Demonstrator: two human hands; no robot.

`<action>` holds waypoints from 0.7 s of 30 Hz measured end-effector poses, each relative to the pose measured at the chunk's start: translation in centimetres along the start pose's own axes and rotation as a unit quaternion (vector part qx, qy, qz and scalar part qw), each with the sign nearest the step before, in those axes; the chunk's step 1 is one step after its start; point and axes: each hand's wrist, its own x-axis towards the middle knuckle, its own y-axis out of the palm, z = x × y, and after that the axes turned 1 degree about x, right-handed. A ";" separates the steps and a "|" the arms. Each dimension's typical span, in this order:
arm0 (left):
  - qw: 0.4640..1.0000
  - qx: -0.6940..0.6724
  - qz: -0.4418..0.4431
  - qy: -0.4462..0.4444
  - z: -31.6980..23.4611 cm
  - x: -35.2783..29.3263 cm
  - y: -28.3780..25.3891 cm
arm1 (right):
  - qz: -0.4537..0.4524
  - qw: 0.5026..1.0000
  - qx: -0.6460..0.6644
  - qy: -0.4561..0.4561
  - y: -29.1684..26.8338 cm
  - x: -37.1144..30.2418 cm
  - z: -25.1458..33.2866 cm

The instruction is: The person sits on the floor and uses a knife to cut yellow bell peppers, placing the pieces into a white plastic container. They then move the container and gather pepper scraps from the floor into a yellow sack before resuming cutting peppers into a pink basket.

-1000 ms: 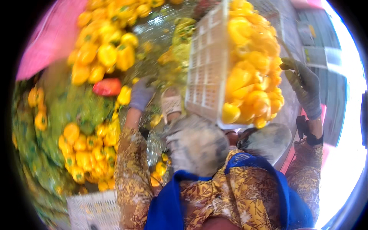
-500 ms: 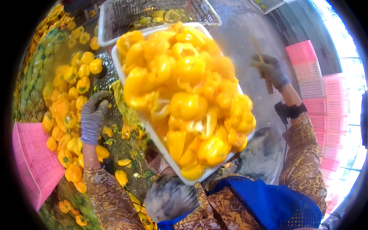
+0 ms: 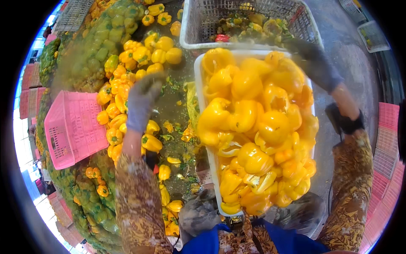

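Observation:
My left hand (image 3: pixel 145 99), in a grey glove, is over the pile of yellow peppers (image 3: pixel 120 86) on the left; its fingers are smeared by motion. My right hand (image 3: pixel 311 63), also gloved and blurred, is by the far right corner of a white crate (image 3: pixel 198 84) in front of me. The knife seen in it earlier cannot be made out now. Cut, hollowed yellow peppers (image 3: pixel 253 122) are heaped above the white crate's rim. Just beyond stands a grey slatted crate (image 3: pixel 249 45) with green and yellow scraps and something red inside.
A pink basket (image 3: pixel 78 127) lies tilted at the left, beside net sacks of green peppers (image 3: pixel 108 42). Scraps litter the wet floor (image 3: pixel 175 139) between pile and crate. Stacked pink crates (image 3: pixel 387 139) stand at the right.
The view has swung left, so the crates appear further right. My right hand has come in toward the white crate's far corner. My left hand has moved forward over the peppers.

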 end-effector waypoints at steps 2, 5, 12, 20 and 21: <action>0.998 0.010 0.018 -0.063 3.5 -0.8 0.1 | 0.066 0.988 -0.139 0.003 1.6 5.2 -1.0; 0.980 -0.052 0.066 -0.178 7.2 -6.5 2.3 | 0.103 0.978 -0.183 0.023 4.1 5.3 -4.3; 0.942 -0.057 0.059 -0.324 10.4 -21.6 -2.3 | 0.146 0.968 -0.192 -0.065 7.8 7.1 -2.5; 0.852 0.043 0.185 -0.489 6.1 -35.2 -4.1 | 0.300 0.942 0.028 -0.147 16.7 9.3 15.6; 0.831 -0.090 0.122 -0.535 3.6 -34.5 -4.6 | 0.322 0.936 0.048 -0.133 18.8 9.2 17.5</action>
